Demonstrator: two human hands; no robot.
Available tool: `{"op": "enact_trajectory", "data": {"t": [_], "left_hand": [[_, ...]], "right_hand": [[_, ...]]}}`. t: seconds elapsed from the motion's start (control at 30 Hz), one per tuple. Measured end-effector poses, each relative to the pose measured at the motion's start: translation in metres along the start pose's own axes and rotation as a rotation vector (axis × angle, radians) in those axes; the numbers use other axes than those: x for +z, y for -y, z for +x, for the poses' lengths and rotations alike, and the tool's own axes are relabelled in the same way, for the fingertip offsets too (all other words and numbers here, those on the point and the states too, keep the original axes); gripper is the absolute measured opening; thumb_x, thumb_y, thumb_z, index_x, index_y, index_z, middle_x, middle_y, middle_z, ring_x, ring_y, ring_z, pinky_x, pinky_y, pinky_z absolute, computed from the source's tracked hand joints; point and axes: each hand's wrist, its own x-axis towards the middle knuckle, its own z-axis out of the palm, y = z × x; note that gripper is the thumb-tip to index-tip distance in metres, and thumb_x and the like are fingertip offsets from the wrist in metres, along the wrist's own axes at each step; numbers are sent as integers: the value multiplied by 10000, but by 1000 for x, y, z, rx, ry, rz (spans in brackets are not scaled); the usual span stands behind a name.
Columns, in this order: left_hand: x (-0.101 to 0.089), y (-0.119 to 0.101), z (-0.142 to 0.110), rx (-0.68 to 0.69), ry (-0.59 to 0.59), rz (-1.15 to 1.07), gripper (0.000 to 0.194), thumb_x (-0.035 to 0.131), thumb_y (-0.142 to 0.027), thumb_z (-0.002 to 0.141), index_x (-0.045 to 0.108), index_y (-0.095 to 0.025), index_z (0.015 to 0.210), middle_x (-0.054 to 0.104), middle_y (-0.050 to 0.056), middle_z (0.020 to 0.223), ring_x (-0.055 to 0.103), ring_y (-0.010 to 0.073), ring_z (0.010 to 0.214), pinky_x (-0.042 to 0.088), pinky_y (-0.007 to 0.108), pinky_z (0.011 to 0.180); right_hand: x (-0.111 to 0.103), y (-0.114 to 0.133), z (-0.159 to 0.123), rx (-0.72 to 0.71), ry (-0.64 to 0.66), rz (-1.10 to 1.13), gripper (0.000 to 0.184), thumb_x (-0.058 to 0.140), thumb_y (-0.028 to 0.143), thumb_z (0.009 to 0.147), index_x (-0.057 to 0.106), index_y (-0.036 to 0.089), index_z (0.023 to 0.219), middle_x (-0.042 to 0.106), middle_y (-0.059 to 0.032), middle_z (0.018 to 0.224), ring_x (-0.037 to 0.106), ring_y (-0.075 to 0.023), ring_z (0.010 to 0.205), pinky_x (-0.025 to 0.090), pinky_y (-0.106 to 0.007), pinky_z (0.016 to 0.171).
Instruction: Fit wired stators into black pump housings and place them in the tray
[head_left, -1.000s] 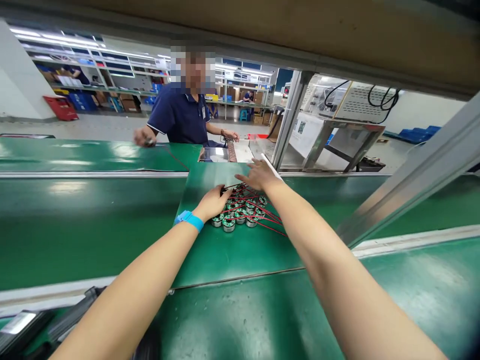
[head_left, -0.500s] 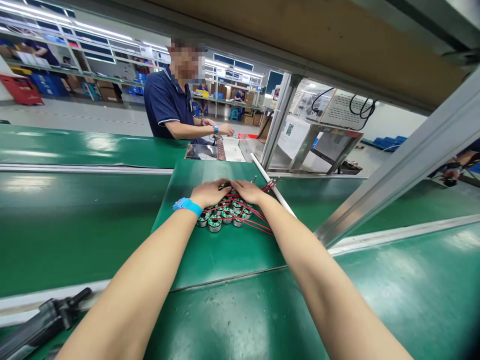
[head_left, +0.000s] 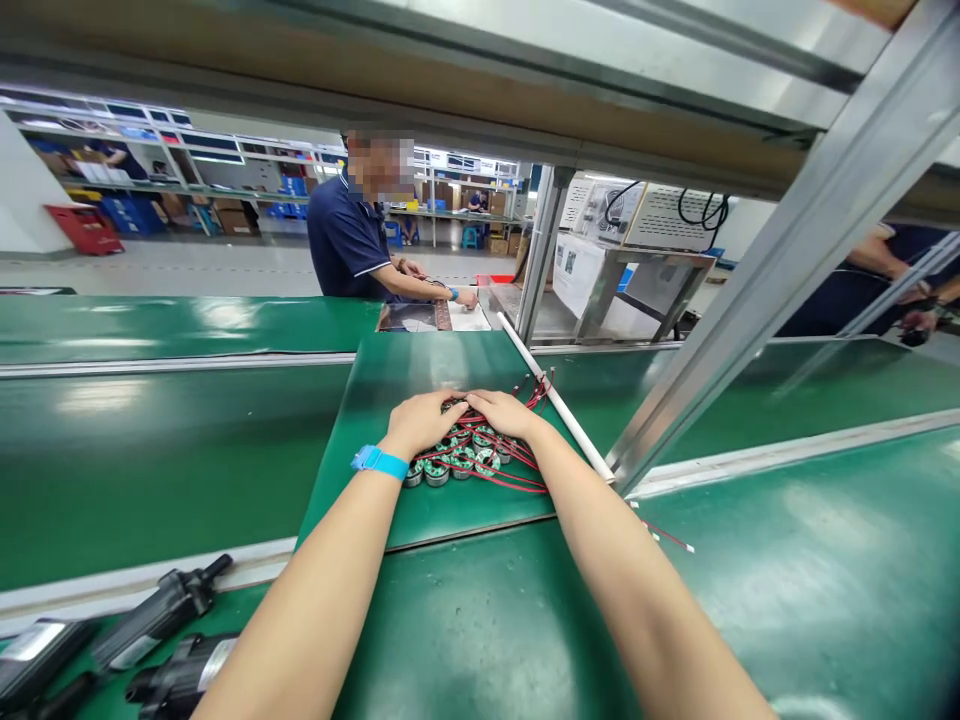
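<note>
Your left hand (head_left: 421, 422) and right hand (head_left: 504, 411) lie flat, fingers spread, cupped over the cluster of small motors (head_left: 459, 458) with red wires, gripping none. Cluster sits gathered on the green board (head_left: 390, 380), near its front edge; sorting not begun.

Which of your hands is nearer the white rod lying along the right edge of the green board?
Right. The right hand rests on the cluster of small round parts, close beside the white rod; the left hand lies farther left, with the right hand between.
</note>
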Motion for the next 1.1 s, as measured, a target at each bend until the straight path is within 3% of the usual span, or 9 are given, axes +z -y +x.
{"op": "enact_trajectory", "data": {"t": [0.23,0.37,0.43,0.53,0.6,0.67,0.8,0.97,1.1], "left_hand": [[4,-22,-30,-7,-2,-10,434,403,-598,967,635,-409,1280,762,19,1209,704,321,1105,543,431,876],[6,-29,-38,20,-4,-31,447,395,-589,979,632,-374,1291,739,30,1262,688,301,1148,538,429,933],[-1,-32,-42,75,-18,-51,482,400,-585,984,600,-342,1349,641,45,1420,601,290,1292,495,428,1033],[-32,-31,-61,147,-82,-79,575,378,-563,1001,457,-272,1490,424,83,1606,381,272,1482,368,431,1175],[-61,-27,-89,161,-135,-85,585,350,-545,1011,433,-233,1499,417,100,1598,354,249,1492,323,409,1206],[-91,-21,-130,147,-167,-74,534,360,-534,1004,532,-223,1403,525,92,1495,458,244,1407,353,382,1181],[-121,-14,-240,-2,-76,90,390,408,-528,980,691,-286,1097,722,46,1127,657,264,1052,488,395,959],[-88,-15,-353,-248,120,408,269,654,-528,854,739,-283,924,739,92,941,654,343,948,467,459,805],[-48,-24,-375,-244,211,550,217,736,-254,763,736,-201,973,710,141,991,632,385,976,474,497,806]], "right_hand": [[-4,7,-37,-3,-35,-50,442,350,491,1050,666,326,1312,689,7,1311,621,-230,1206,453,-369,1041],[-15,21,-53,40,-115,-134,409,445,516,1017,672,319,1295,682,-48,1294,591,-285,1209,421,-454,1042],[-22,38,-69,52,-205,-179,455,464,510,1013,603,277,1379,621,-100,1369,527,-319,1274,374,-497,1062],[-22,73,-105,-19,-307,-204,475,432,531,1027,550,269,1405,611,-95,1367,517,-284,1258,348,-443,1060],[-12,95,-130,-120,-303,-255,438,479,588,996,628,286,1276,686,-67,1218,569,-264,1132,372,-409,987],[3,110,-149,-201,-270,-381,384,573,591,949,685,272,1132,718,-70,1079,573,-280,1036,372,-421,913],[33,116,-162,-229,-234,-559,220,573,337,978,690,236,1134,716,-107,1057,531,-313,1028,334,-452,877],[48,107,-163,-224,-244,-535,349,421,176,1005,641,211,1274,704,-131,1073,508,-309,1016,308,-479,912],[49,103,-164,-183,-263,-579,295,493,202,982,645,225,1234,680,-118,1189,508,-297,1087,333,-447,914]]}}
